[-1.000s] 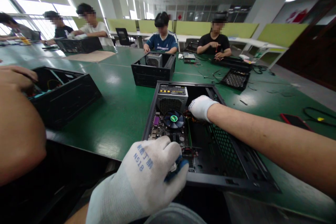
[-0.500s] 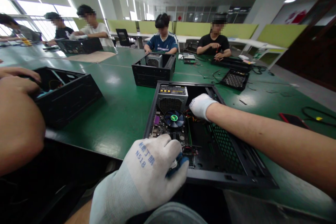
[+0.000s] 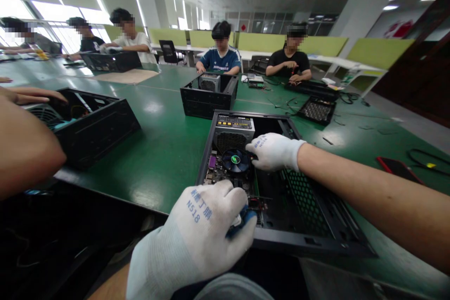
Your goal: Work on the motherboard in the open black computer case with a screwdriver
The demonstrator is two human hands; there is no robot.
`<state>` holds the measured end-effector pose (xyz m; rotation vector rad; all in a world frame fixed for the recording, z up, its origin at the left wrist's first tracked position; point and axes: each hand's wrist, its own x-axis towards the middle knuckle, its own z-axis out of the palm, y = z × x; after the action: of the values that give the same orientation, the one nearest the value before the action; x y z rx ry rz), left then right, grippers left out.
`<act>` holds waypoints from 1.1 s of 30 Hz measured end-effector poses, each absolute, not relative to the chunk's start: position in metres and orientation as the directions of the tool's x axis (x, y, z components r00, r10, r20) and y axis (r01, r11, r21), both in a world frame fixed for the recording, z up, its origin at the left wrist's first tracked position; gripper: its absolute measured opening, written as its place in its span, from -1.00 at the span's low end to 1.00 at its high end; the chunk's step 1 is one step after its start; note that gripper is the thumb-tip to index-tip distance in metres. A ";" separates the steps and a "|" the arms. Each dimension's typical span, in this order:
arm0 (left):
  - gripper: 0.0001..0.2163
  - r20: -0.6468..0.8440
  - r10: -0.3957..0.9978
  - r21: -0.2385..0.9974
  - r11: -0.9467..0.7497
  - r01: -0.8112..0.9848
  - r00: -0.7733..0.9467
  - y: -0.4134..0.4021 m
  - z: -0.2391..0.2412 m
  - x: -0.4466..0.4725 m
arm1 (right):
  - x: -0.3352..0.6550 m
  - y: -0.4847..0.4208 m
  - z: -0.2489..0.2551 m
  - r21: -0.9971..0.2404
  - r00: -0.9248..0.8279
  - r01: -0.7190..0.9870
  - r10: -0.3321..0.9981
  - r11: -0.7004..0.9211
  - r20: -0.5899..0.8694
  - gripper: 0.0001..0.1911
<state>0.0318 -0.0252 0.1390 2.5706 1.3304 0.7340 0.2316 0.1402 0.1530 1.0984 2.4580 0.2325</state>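
Observation:
An open black computer case lies before me on the green table. Inside it are a grey power supply, a motherboard and a black CPU fan with a green centre. My left hand, in a white glove, is curled over the near edge of the case, closed around a small pale piece that its fingers mostly hide. My right hand, gloved too, reaches in from the right. Its fingertips are pinched together between fan and power supply, and what they grip is hidden.
Another open case stands just beyond mine, with a person behind it. At the left, someone's bare arm reaches over a case. Right of mine are a black perforated part, a red-edged phone and a black cable.
My right hand has drawn back from the case's dark interior toward the fan and lower, its fingertips now beside the fan. My left hand keeps its hold. The view has shifted slightly.

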 end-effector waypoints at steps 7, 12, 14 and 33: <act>-0.83 0.305 0.806 0.344 -0.590 0.731 0.507 -0.025 0.139 0.031 | 0.211 0.113 0.134 0.338 -0.744 0.463 0.566 0.820 -0.354 -0.71; -0.82 0.313 0.807 0.334 -0.588 0.737 0.501 -0.024 0.141 0.032 | 0.207 0.120 0.129 0.334 -0.803 0.380 0.487 0.863 -0.344 -0.78; -0.82 0.308 0.810 0.341 -0.583 0.737 0.498 -0.025 0.141 0.032 | 0.213 0.121 0.134 0.321 -0.833 0.379 0.471 0.868 -0.291 -0.79; -0.86 0.317 0.800 0.355 -0.598 0.718 0.510 -0.027 0.141 0.032 | 0.262 0.153 0.156 0.493 -0.577 0.650 0.798 0.578 -0.175 -0.71</act>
<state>0.0322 -0.0265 0.1410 2.5708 1.3064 0.6798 0.2618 0.1533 0.1561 1.1710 2.4328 0.5373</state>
